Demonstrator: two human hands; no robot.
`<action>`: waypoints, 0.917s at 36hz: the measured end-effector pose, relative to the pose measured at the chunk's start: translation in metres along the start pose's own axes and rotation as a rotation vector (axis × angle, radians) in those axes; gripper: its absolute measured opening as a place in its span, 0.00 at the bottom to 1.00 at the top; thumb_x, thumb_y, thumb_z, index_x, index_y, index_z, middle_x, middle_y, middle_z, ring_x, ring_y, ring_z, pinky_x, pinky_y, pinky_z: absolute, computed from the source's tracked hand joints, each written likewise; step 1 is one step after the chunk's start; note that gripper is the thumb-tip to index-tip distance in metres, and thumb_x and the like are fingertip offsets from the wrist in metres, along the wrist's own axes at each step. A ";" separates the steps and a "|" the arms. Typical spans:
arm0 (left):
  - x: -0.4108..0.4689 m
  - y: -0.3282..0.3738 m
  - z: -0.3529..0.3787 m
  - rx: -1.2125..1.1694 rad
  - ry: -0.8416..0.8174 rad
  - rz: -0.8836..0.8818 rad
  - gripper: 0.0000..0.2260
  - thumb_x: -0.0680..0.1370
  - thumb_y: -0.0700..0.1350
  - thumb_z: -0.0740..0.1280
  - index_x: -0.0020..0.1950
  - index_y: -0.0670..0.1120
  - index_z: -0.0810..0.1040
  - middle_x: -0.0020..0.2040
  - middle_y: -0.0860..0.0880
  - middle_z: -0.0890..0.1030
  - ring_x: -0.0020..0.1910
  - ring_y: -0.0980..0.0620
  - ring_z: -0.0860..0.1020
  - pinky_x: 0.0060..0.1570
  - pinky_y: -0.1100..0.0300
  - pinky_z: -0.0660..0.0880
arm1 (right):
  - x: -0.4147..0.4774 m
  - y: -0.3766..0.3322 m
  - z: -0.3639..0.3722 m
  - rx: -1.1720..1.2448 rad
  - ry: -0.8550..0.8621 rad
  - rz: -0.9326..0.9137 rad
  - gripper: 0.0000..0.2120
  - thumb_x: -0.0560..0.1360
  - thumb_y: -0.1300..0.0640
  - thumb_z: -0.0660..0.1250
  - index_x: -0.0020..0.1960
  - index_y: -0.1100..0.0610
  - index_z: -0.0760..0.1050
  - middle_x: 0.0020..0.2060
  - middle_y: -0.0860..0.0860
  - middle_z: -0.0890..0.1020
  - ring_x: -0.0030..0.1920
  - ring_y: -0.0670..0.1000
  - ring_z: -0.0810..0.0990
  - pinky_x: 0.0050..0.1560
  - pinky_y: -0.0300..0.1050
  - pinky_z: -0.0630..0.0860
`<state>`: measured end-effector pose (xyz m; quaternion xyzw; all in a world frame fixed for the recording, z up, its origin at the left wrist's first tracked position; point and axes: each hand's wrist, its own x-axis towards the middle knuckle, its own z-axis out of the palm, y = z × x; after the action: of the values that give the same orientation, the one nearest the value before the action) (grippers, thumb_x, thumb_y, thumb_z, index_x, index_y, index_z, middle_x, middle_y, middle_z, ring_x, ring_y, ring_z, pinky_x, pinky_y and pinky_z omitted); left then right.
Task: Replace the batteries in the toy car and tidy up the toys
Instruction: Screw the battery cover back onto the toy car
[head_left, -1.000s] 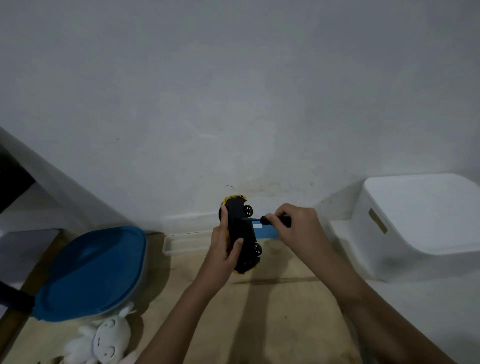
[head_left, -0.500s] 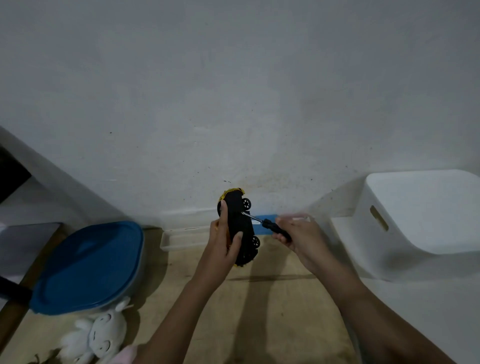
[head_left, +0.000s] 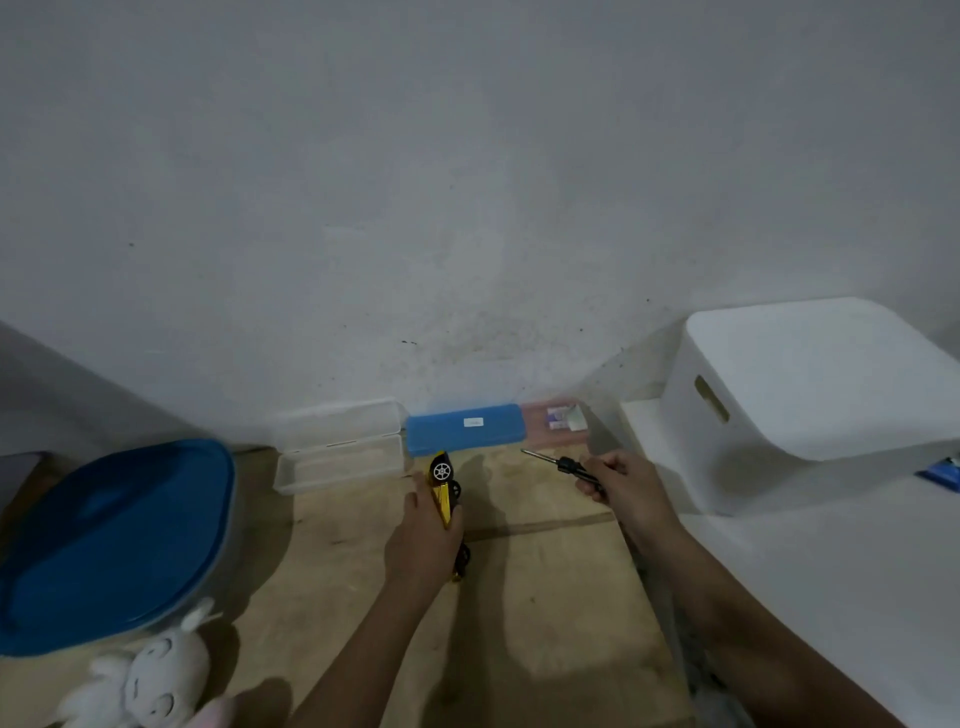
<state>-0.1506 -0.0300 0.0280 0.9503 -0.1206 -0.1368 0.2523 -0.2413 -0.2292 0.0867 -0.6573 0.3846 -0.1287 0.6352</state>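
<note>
My left hand (head_left: 423, 540) grips a yellow toy car (head_left: 444, 493) with black wheels, held on its side above the wooden board, nose toward the wall. My right hand (head_left: 626, 488) holds a small black-handled screwdriver (head_left: 558, 461), its metal tip pointing left and away from the car. A gap of bare board separates the tip from the car. A pack of batteries (head_left: 561, 418) lies by the wall, right of a blue case (head_left: 465, 428).
An open clear plastic case (head_left: 337, 452) sits left of the blue case. A round container with a blue lid (head_left: 111, 540) stands at the left, a white plush toy (head_left: 150, 675) in front of it. A white lidded box (head_left: 810, 384) stands on a white surface at the right.
The screwdriver has pulled away from the car's underside to the right. My left hand has lowered the car and turned it, so its yellow side now shows.
</note>
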 end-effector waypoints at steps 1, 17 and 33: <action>0.000 0.001 0.004 0.021 -0.007 -0.012 0.30 0.80 0.55 0.56 0.77 0.46 0.47 0.64 0.44 0.70 0.56 0.43 0.76 0.48 0.52 0.75 | 0.000 0.003 -0.002 -0.012 0.007 0.002 0.10 0.77 0.61 0.64 0.36 0.61 0.72 0.29 0.58 0.78 0.29 0.51 0.72 0.33 0.40 0.68; 0.002 0.021 0.043 -0.233 -0.130 -0.032 0.27 0.80 0.53 0.58 0.77 0.52 0.51 0.72 0.38 0.56 0.70 0.37 0.59 0.65 0.44 0.63 | 0.003 0.038 -0.019 -0.120 0.060 -0.035 0.10 0.78 0.60 0.63 0.45 0.68 0.74 0.33 0.57 0.78 0.30 0.47 0.75 0.27 0.30 0.71; 0.009 0.049 0.056 0.144 -0.317 -0.087 0.32 0.79 0.55 0.58 0.77 0.55 0.42 0.75 0.40 0.47 0.73 0.39 0.52 0.65 0.41 0.61 | 0.013 0.086 0.001 -0.264 0.106 0.054 0.04 0.78 0.63 0.60 0.47 0.58 0.72 0.46 0.56 0.79 0.47 0.56 0.78 0.48 0.48 0.75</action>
<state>-0.1680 -0.0987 0.0044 0.9367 -0.1273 -0.2868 0.1554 -0.2613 -0.2287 0.0017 -0.7168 0.4487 -0.0943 0.5253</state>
